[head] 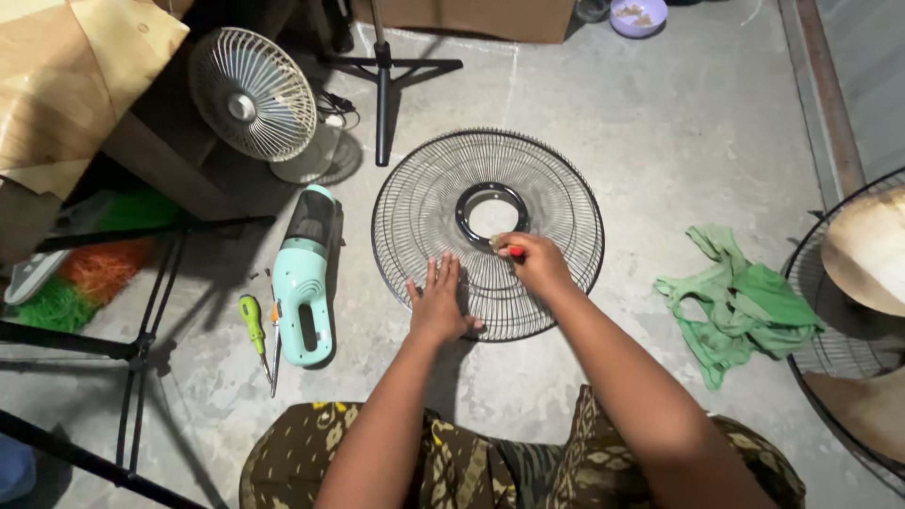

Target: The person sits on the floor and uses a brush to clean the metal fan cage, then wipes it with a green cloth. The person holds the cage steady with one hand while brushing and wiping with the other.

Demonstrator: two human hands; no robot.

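Wire fan guard (556, 203), black and round, is lying flat on the concrete floor (679, 123) right in front of the person, looking light, springy and easy to bend, so I'm guessing the stiff centre ring or outer rim is the safest spot to grab. Left hand (438, 303) is pressing flat and open on the near wires, while the right hand (535, 264) is pinching its grip shut on a small red-tipped tool (515, 251) beside the ring.

You sit on a grey, stained concrete floor (660, 123); a brown wooden cabinet (141, 141) stands upper left, dim light casting soft shadows.
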